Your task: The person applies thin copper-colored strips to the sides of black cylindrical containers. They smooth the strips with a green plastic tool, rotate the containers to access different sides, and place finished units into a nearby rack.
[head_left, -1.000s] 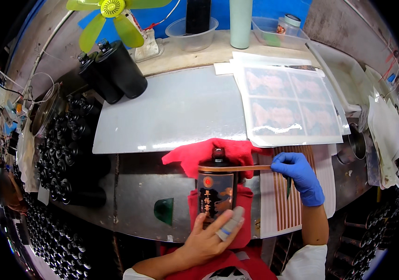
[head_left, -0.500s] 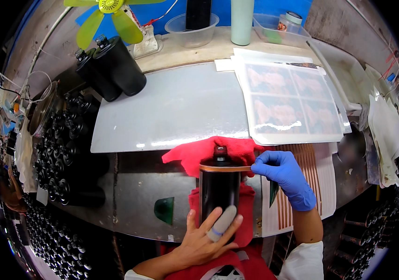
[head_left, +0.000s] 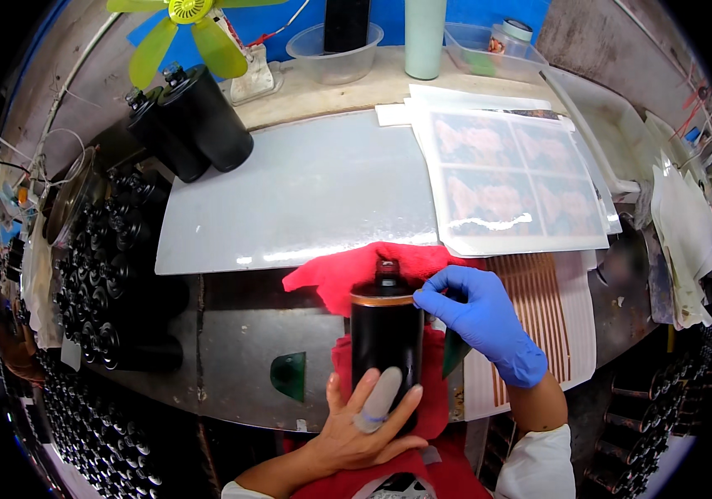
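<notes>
While both hands grip it, black bottle (head_left: 386,345), copper band, red cloth (head_left: 348,274) beneath.

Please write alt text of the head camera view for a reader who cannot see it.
A bare left hand grips the base of a black bottle lying on a red cloth, while the blue-gloved right hand pinches a copper band at its shoulder. Behind lie a white sheet and printed label sheets.

Black bottle (head_left: 386,349) with copper band, red cloth (head_left: 348,274), blue-gloved right hand (head_left: 477,320), copper-striped sheet (head_left: 551,308).
</notes>
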Tool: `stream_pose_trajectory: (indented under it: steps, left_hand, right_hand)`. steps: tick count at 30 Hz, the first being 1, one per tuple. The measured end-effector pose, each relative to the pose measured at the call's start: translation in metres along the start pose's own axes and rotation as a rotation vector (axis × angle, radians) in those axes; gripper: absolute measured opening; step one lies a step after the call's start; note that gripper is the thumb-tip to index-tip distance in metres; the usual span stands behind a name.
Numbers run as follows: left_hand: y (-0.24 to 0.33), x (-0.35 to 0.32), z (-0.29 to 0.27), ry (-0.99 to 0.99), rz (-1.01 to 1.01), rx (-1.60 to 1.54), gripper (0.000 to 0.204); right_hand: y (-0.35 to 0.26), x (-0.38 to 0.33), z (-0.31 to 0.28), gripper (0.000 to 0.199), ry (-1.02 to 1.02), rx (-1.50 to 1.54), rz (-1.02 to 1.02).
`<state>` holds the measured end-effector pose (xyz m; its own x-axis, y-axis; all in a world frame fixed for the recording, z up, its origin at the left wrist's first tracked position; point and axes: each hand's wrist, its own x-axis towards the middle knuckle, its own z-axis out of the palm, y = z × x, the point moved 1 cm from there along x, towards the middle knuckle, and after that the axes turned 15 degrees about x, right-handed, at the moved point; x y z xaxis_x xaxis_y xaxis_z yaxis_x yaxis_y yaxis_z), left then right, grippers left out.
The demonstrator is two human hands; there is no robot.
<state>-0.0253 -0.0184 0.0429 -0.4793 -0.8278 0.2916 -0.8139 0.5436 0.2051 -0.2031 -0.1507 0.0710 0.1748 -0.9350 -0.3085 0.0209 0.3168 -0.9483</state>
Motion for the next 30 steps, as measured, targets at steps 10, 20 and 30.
stream_pose_trajectory:
  steps: [10,20,30]
  left_hand:
    - [-0.012,-0.007,0.015,-0.011,-0.015,-0.111,0.079]
    - [-0.054,-0.033,0.04,0.147,-0.228,-0.661,0.088]
    - [-0.061,0.099,0.012,0.237,-0.537,-0.875,0.072]
  right_hand:
    - [-0.005,-0.001,0.004,0.021,0.024,-0.078,-0.029]
    - [0.01,-0.01,-0.027,0.019,0.15,0.12,0.057]
    - [0.056,-0.023,-0.054,0.019,0.121,0.576,0.207]
